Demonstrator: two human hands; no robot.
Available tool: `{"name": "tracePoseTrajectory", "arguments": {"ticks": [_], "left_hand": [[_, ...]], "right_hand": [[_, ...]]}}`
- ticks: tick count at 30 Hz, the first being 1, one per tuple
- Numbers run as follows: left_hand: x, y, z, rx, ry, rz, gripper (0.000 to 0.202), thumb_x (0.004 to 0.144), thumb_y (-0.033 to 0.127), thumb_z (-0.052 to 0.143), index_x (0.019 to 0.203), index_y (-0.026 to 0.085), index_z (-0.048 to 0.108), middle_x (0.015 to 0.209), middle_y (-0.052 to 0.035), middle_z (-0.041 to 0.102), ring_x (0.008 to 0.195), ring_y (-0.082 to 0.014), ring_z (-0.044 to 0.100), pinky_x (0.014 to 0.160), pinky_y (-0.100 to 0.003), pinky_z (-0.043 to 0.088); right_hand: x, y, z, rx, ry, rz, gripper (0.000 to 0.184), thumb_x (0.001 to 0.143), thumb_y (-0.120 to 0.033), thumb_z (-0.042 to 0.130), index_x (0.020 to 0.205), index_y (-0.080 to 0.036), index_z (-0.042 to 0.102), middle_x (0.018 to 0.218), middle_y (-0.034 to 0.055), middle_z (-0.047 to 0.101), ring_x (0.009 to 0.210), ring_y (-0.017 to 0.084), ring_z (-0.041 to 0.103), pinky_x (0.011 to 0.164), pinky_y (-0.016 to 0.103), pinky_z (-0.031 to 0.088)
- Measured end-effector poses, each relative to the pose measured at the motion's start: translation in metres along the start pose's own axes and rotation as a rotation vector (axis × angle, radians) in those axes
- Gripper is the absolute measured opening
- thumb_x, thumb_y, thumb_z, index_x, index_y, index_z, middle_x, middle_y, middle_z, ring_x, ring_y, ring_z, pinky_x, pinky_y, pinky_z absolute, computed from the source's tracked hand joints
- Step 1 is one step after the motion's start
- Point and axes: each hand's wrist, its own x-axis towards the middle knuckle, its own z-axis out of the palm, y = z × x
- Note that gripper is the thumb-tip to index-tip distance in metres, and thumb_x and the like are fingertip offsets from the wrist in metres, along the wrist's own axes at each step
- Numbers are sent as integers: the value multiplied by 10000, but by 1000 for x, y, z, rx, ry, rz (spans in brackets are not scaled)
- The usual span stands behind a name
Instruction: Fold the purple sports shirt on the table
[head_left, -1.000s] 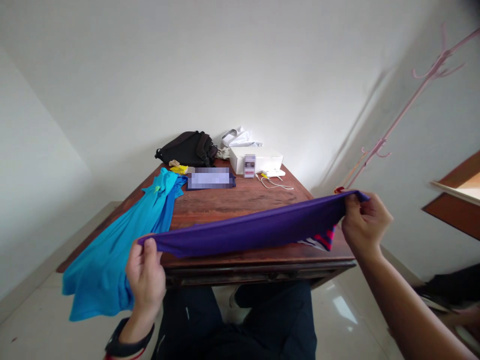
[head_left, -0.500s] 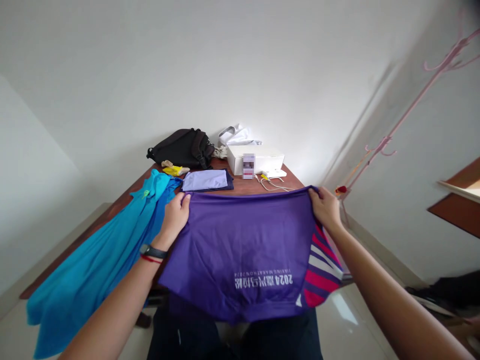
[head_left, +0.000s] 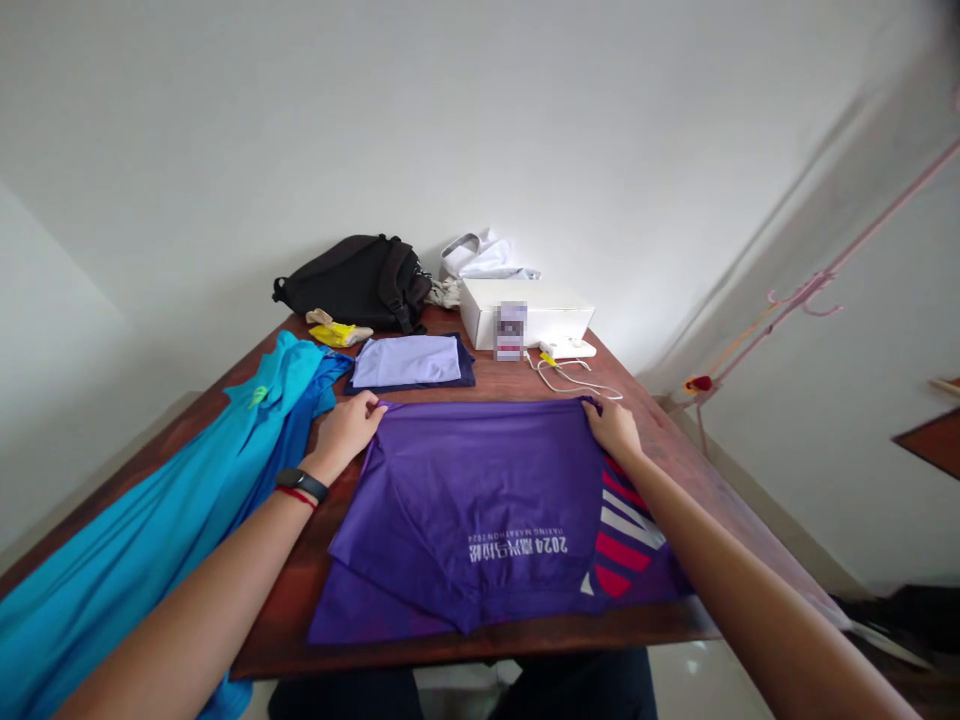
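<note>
A purple shirt (head_left: 487, 500) with white printed lettering and red and white stripes on one side lies spread on the wooden table (head_left: 285, 610). My left hand (head_left: 346, 432) pinches its far left corner against the tabletop. My right hand (head_left: 613, 428) grips the far right corner, fingers closed on the fabric. A black band and a red cord sit on my left wrist. Both forearms reach across the shirt's sides.
Blue garments (head_left: 150, 540) drape over the table's left side. Behind the shirt lie a folded pale lilac cloth (head_left: 409, 361), a black bag (head_left: 349, 283), a white box (head_left: 525, 310), a white cable (head_left: 574, 378) and a yellow item (head_left: 335, 333). A pink coat rack (head_left: 817, 285) stands right.
The shirt, held up and stretched in the air a second ago, has been carried forward and laid flat on the table. Both hands moved away from me and down with it.
</note>
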Motion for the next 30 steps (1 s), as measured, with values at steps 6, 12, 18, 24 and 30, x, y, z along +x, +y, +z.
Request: {"name": "tracePoseTrajectory", "arguments": {"ticks": [6, 12, 18, 24, 30], "left_hand": [[-16, 10, -14, 27, 211, 108, 398, 1024, 381, 430, 1319, 149, 563, 1206, -153, 678, 1102, -293, 653, 875, -361, 521], [-39, 35, 1, -104, 1, 596, 502, 1053, 456, 386, 1441, 172, 528, 1505, -110, 526, 1425, -251, 444, 1198, -408, 339], [-56, 45, 33, -57, -121, 575, 641, 1007, 620, 419, 1540, 265, 442, 1633, -101, 339, 1517, -350, 271, 1215, -551, 240], [-55, 44, 36, -17, -128, 527, 689, 973, 658, 457, 1551, 284, 423, 1652, -116, 276, 1522, -372, 249, 1211, -585, 189], [-56, 44, 36, -22, -112, 510, 719, 943, 697, 484, 1542, 301, 439, 1652, -107, 286, 1521, -377, 248, 1213, -584, 178]], "right_hand": [[1, -1, -4, -63, -16, 47, 445, 963, -459, 472, 1230, -156, 660, 1080, 163, 732, 1019, 318, 691, 876, 434, 518], [-22, -24, -3, -150, 15, -191, 556, 974, -504, 462, 1384, -144, 565, 1409, 206, 554, 1320, 358, 517, 1101, 478, 404], [-42, -27, 17, -152, -217, -226, 670, 1019, -594, 315, 1551, -199, 407, 1640, 96, 340, 1535, 332, 233, 1234, 508, 209], [-40, -21, 21, -188, -273, -172, 708, 1027, -600, 272, 1596, -181, 322, 1682, 79, 228, 1554, 343, 157, 1240, 539, 174], [-38, -17, 22, -141, -259, -175, 684, 1027, -602, 277, 1572, -202, 383, 1672, 79, 258, 1554, 335, 167, 1239, 549, 180]]}}
